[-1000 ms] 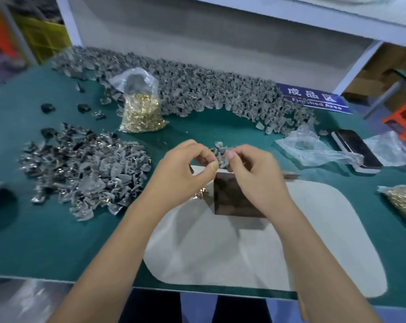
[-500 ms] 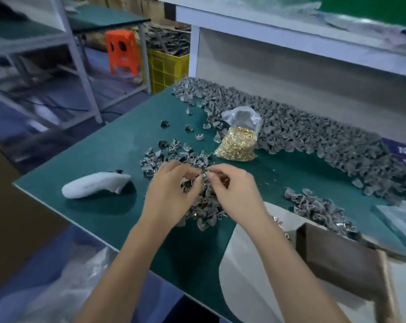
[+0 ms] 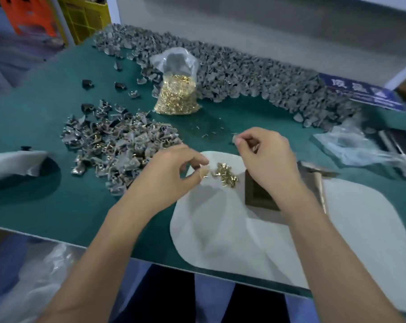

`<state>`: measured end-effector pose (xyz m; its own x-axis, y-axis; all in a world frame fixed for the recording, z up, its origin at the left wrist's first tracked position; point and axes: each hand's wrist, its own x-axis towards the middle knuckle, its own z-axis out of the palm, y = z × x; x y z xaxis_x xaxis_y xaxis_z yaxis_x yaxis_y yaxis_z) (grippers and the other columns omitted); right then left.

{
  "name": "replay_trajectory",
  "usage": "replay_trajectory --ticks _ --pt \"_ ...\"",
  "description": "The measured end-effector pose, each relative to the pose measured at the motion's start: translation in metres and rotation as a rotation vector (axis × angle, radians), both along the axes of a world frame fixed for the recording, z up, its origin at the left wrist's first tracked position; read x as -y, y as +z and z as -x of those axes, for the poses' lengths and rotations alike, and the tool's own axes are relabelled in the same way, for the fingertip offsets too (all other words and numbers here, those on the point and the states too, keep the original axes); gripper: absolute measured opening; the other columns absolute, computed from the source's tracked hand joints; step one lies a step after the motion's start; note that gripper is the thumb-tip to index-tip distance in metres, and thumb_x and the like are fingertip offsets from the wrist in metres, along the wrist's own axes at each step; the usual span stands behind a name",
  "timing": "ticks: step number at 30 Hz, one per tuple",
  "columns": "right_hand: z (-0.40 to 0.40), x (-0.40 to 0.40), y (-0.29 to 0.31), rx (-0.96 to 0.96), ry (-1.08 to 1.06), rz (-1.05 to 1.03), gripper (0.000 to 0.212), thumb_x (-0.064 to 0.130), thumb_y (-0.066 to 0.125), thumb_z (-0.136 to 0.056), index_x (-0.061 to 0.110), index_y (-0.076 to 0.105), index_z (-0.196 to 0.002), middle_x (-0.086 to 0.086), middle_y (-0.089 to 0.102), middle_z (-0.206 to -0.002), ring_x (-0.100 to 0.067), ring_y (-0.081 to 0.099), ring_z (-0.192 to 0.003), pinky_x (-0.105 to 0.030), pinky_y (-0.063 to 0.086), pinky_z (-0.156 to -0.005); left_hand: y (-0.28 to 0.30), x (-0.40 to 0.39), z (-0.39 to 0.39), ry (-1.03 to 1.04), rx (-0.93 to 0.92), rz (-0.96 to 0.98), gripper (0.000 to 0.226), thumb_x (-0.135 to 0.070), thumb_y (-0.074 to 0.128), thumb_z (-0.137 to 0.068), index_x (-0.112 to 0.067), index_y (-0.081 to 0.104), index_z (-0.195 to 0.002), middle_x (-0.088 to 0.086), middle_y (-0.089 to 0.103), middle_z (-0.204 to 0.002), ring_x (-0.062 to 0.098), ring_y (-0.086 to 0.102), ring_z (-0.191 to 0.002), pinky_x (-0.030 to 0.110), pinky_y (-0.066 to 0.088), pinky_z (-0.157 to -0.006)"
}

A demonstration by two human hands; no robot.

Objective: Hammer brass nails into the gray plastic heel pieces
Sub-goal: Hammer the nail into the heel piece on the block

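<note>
Left hand (image 3: 167, 176): grip pinching one brass nail (image 3: 203, 175) beside the loose nail heap (image 3: 226, 174).
Right hand (image 3: 266, 157): grip pinching a gray heel piece (image 3: 235, 139).
Nailed heel pile (image 3: 120, 148): left tabletop (image 3: 46, 201).
Hammer (image 3: 317, 176): right.

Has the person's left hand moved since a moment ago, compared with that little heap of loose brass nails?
Yes. The left hand has dropped toward the loose brass nails on the white mat; earlier it was raised, meeting the right hand.

You are working at a factory bench: gray heel pieces (image 3: 232, 73) lying heaped along a green table (image 3: 34, 201), nails bagged (image 3: 177, 94).
</note>
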<state>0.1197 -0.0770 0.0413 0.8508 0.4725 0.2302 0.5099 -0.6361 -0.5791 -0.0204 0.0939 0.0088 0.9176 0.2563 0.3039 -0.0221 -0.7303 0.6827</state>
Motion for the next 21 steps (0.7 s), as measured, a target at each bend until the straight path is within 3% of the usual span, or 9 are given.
replay_trajectory --ticks 3,7,10,13,16,21 --pt "0.006 0.018 -0.004 0.009 0.019 0.032 0.013 0.027 0.062 -0.097 0.028 0.074 -0.091 0.014 0.071 -0.083 -0.014 0.064 -0.082 -0.039 0.055 -0.079 -0.009 0.013 -0.01 -0.045 -0.062 -0.017 0.018 -0.016 0.079 -0.087 -0.025 0.076 -0.103 -0.014 0.061 -0.085 -0.001 0.051 -0.075 0.014 0.042 -0.067" --pt "0.011 0.022 -0.008 0.008 0.072 0.03 0.015 0.027 0.06 -0.098 0.031 0.072 -0.091 0.016 0.072 -0.09 -0.009 0.063 -0.088 -0.038 0.054 -0.082 -0.013 0.015 -0.014 0.037 -0.102 -0.042 0.016 -0.016 0.079 -0.086 -0.019 0.074 -0.101 -0.012 0.056 -0.085 -0.012 0.053 -0.076 0.002 0.039 -0.067" --pt "0.014 0.02 -0.012 0.052 0.09 0.078 0.015 0.03 0.059 -0.098 0.034 0.072 -0.093 0.017 0.072 -0.092 -0.01 0.064 -0.091 -0.038 0.054 -0.082 -0.01 0.013 -0.013 0.094 -0.155 -0.111 0.01 -0.022 0.078 -0.087 -0.024 0.074 -0.096 -0.013 0.056 -0.083 -0.001 0.055 -0.074 0.012 0.039 -0.069" --pt "0.012 0.021 -0.014 0.035 0.086 0.023 0.014 0.03 0.061 -0.098 0.034 0.072 -0.091 0.019 0.072 -0.09 -0.006 0.064 -0.088 -0.035 0.054 -0.081 -0.002 0.017 -0.014 0.119 -0.218 -0.32 0.001 -0.035 0.072 -0.092 -0.034 0.073 -0.091 -0.012 0.059 -0.085 0.014 0.055 -0.09 0.036 0.037 -0.086" --pt "0.009 0.024 -0.016 -0.024 0.089 -0.077 0.015 0.024 0.063 -0.097 0.032 0.073 -0.087 0.019 0.071 -0.086 -0.003 0.063 -0.084 -0.03 0.052 -0.079 0.003 0.02 -0.019 0.107 -0.247 -0.411 0.008 -0.04 0.063 -0.097 -0.037 0.068 -0.092 -0.015 0.056 -0.086 0.013 0.051 -0.097 0.036 0.032 -0.087" --pt "0.002 0.032 -0.004 -0.233 0.2 -0.404 0.007 0.014 0.071 -0.095 0.017 0.078 -0.096 0.006 0.074 -0.081 -0.008 0.066 -0.075 -0.023 0.051 -0.07 0.025 0.039 -0.043 0.051 0.033 0.272 0.017 -0.032 0.065 -0.098 -0.041 0.067 -0.085 -0.027 0.067 -0.081 -0.007 0.057 -0.076 0.009 0.041 -0.067"
